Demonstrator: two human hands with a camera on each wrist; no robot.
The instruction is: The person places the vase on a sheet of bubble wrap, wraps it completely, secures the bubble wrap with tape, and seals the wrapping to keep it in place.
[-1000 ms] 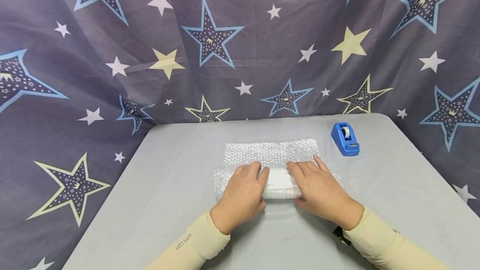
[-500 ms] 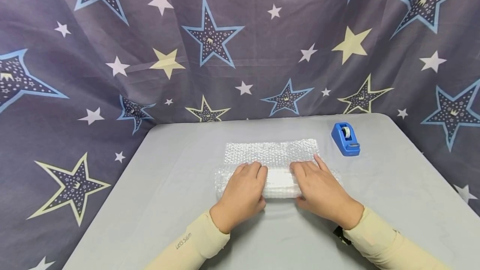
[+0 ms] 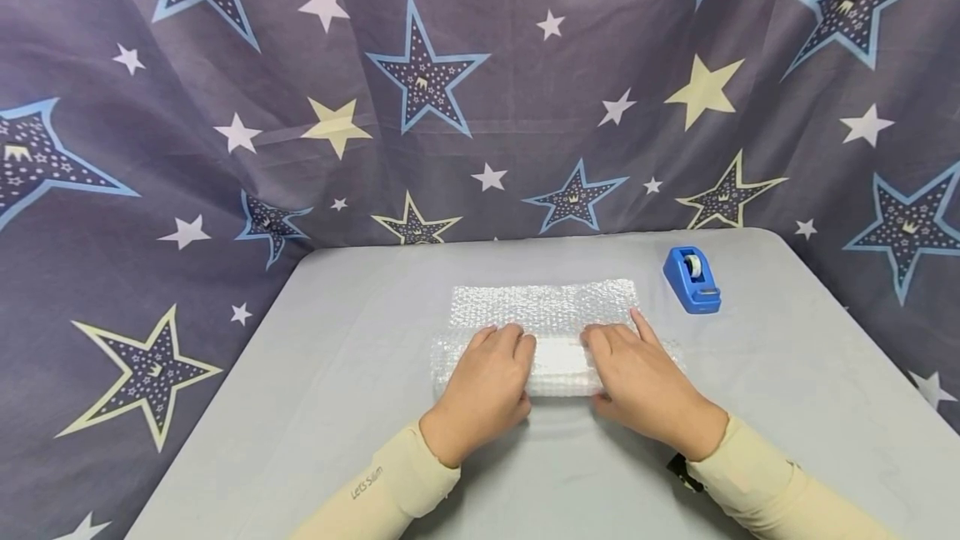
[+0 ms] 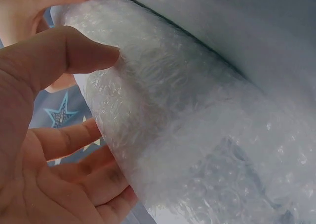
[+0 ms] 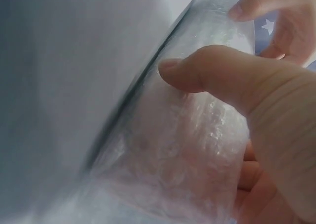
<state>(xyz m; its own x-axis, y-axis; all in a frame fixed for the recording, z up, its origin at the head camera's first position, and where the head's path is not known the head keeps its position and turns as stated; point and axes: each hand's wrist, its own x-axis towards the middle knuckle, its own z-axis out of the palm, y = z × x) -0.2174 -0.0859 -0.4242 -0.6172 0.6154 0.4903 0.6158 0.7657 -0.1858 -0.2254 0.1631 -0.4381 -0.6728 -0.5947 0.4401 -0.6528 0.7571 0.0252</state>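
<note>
Clear bubble wrap (image 3: 543, 307) lies on the table, its far part flat and its near part rolled into a thick bundle (image 3: 561, 361). Something pale shows through the layers in the middle of the roll. My left hand (image 3: 491, 382) grips the roll's left part, thumb (image 4: 94, 58) on the near side and fingers over the top. On the right part, my right hand (image 3: 637, 373) grips it the same way, its thumb (image 5: 197, 70) pressed on the wrap in the right wrist view. What the wrap encloses is hidden.
A blue tape dispenser (image 3: 692, 280) with a roll of tape stands at the back right of the grey-covered table (image 3: 337, 407). Behind and at both sides hangs a dark curtain (image 3: 510, 90) printed with stars.
My right fingers have shifted slightly to the right along the roll since a second ago. The bubble wrap and the left hand stay nearly in place.
</note>
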